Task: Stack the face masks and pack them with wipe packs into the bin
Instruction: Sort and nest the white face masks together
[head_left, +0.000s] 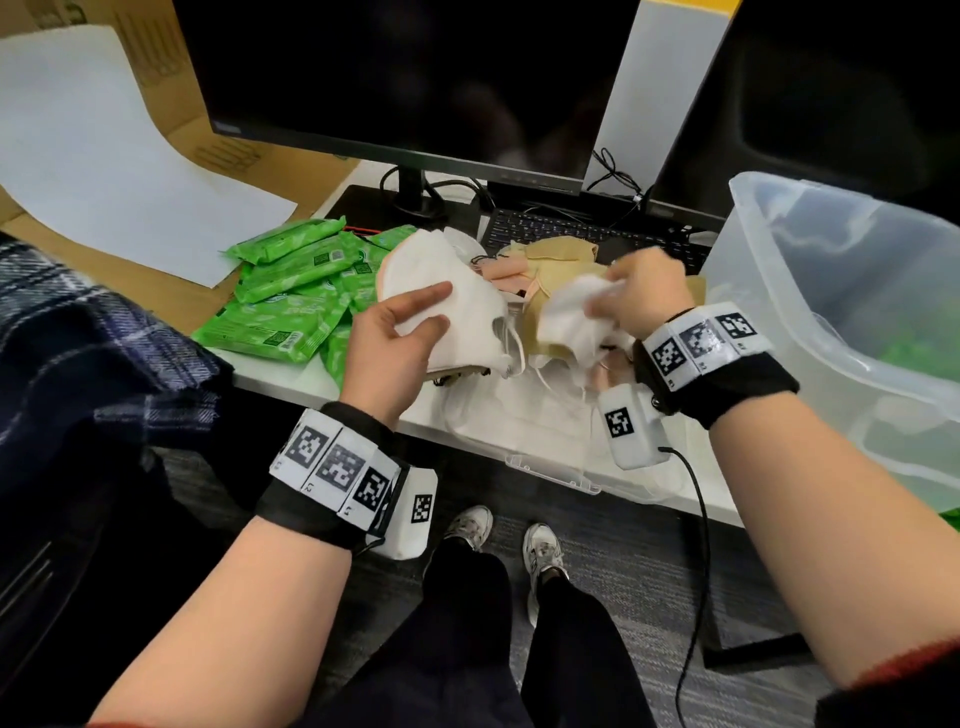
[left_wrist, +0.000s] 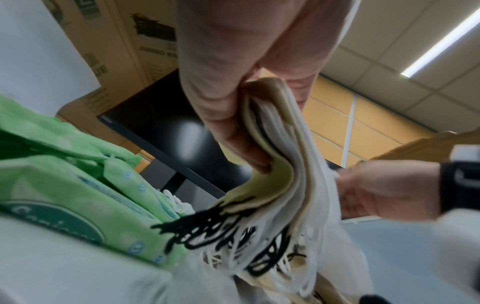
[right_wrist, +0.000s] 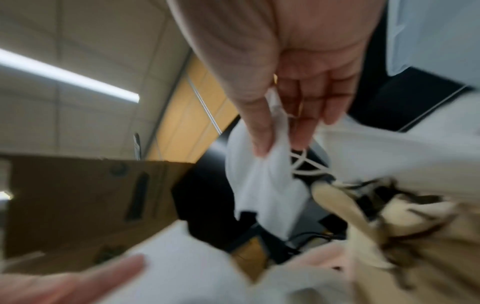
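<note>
My left hand (head_left: 400, 332) grips a stack of face masks (head_left: 447, 291), white on top, thumb over it and fingers underneath. The left wrist view shows that stack (left_wrist: 280, 164) edge-on, with tan and white layers and black and white ear loops hanging. My right hand (head_left: 644, 296) pinches a single white mask (head_left: 571, 317) just right of the stack; the right wrist view shows this mask (right_wrist: 262, 181) between thumb and fingers. Loose tan, pink and white masks (head_left: 561, 260) lie in a pile below. Green wipe packs (head_left: 296, 291) lie to the left. The clear plastic bin (head_left: 852, 312) stands at the right.
A dark monitor (head_left: 415, 78) and a laptop keyboard (head_left: 587, 234) stand behind the pile. White paper (head_left: 104, 156) lies on cardboard at the left. A plaid garment (head_left: 78, 353) is at the near left. The desk edge (head_left: 550, 467) runs below my hands.
</note>
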